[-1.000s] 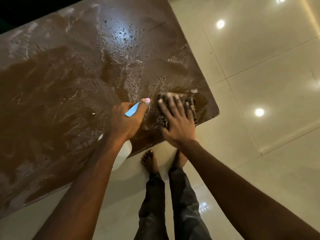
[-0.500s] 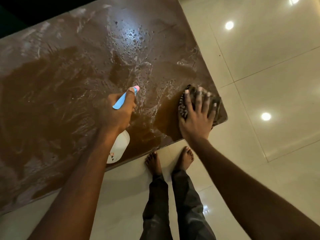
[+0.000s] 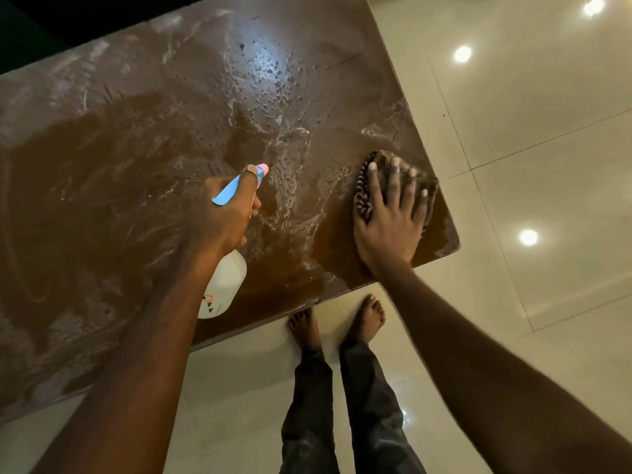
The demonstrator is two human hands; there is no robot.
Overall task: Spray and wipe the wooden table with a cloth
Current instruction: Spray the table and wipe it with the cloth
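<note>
Right hand (image 3: 388, 230) spread flat on cloth (image 3: 365, 189) at counter (image 3: 136, 165) near-right corner; left hand (image 3: 225, 217) clenched round bottle (image 3: 224, 285), nozzle toward wet patch left of cloth.

The right hand (image 3: 388, 220) has slid the cloth (image 3: 366, 189) from the near edge toward two o'clock, nearer the table's (image 3: 136, 165) right corner.

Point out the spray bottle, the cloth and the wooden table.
spray bottle (image 3: 224, 285): head view, on its white body below the left wrist.
cloth (image 3: 363, 191): head view, on the striped edge showing left of the right hand's fingers.
wooden table (image 3: 102, 186): head view, on the bare wet top.
</note>
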